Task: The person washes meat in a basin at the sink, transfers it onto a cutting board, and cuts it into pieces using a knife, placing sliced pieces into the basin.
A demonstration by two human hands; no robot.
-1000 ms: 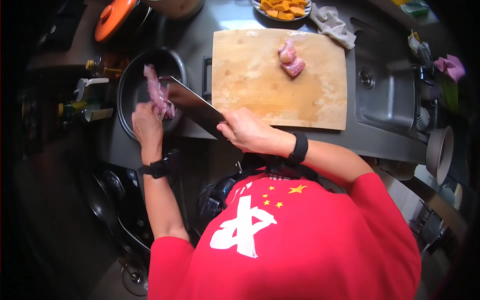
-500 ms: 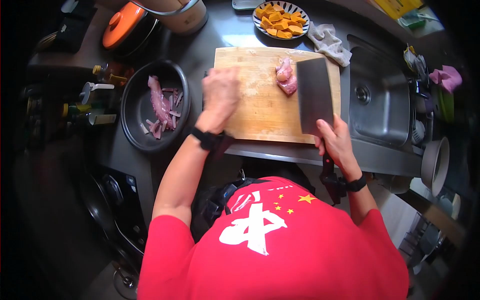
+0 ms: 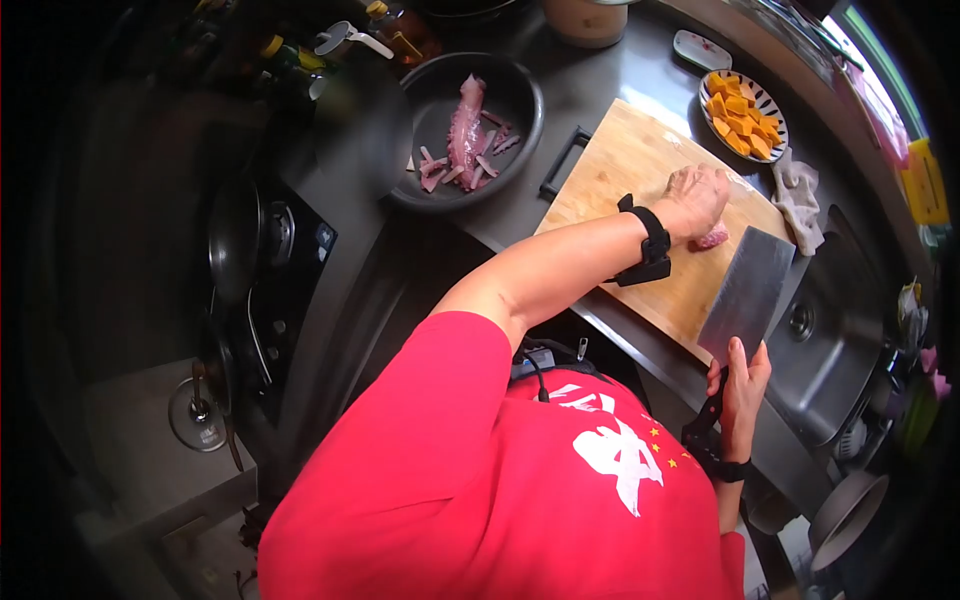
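A piece of raw pink seafood or meat [image 3: 712,237] lies on the wooden cutting board [image 3: 610,165], mostly covered by my left hand [image 3: 697,198]. That hand's fingers are curled down over the piece, their tips hidden. My right hand [image 3: 742,395] grips the handle of a cleaver [image 3: 750,290]. Its broad dark blade lies flat-side up over the board's right edge, a little apart from the piece. A dark round bowl [image 3: 531,112] to the left holds a long pink tentacle-like piece [image 3: 465,135] and several cut strips.
A patterned plate [image 3: 785,118] of orange chunks stands behind the board, with a crumpled cloth [image 3: 797,200] beside it. The steel sink [image 3: 835,350] is on the right. Bottles [image 3: 402,35] and a white-handled utensil [image 3: 350,38] are at the back left; a stove [image 3: 285,290] is lower left.
My left hand has moved from the board's left side onto the pink piece. The cleaver stays in my right hand. The view has turned, so the bowl and board appear farther right.
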